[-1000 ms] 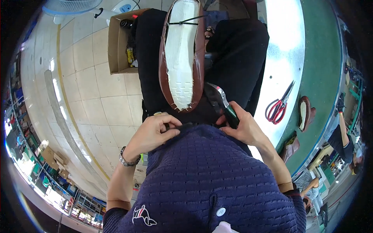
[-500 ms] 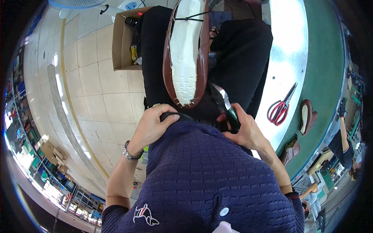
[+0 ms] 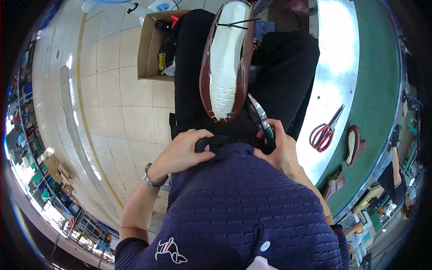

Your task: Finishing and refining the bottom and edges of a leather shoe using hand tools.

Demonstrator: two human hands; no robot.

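Brown shoe (image 3: 217, 85) sits bottom-up between the person's thighs, white inner sole facing the camera, black cord (image 3: 234, 24) across its far part. Long axis runs away from the body, far end leaning a bit to the right. Near end points back at the waist, just ahead of both hands and roughly between them.

Left hand (image 3: 182, 150): thumb and fingers pinched on a fold of black cloth (image 3: 216, 142) at the waist, by the shirt hem. Fingertips near the shoe's near end, a bit to its left, apart from it.

Right hand (image 3: 282, 148): wrapped round the green handle of a hand tool (image 3: 259, 116). Silver head points forward and slightly left, close to parallel with the shoe. Tip just beside the shoe's right edge, near its back part; can't tell if it touches.

So: shoe lies ahead and left of the right-hand grip, ahead and slightly right of the left. Left fingers are nearer the near end; the tool tip is nearer the right edge. No fingers on the shoe.

Right side: red-handled scissors (image 3: 321, 137) on the bench's metal strip (image 3: 335, 58), two more shoes further over on the green bench top (image 3: 378, 85). Left side: open cardboard box (image 3: 150, 49) by the left leg.
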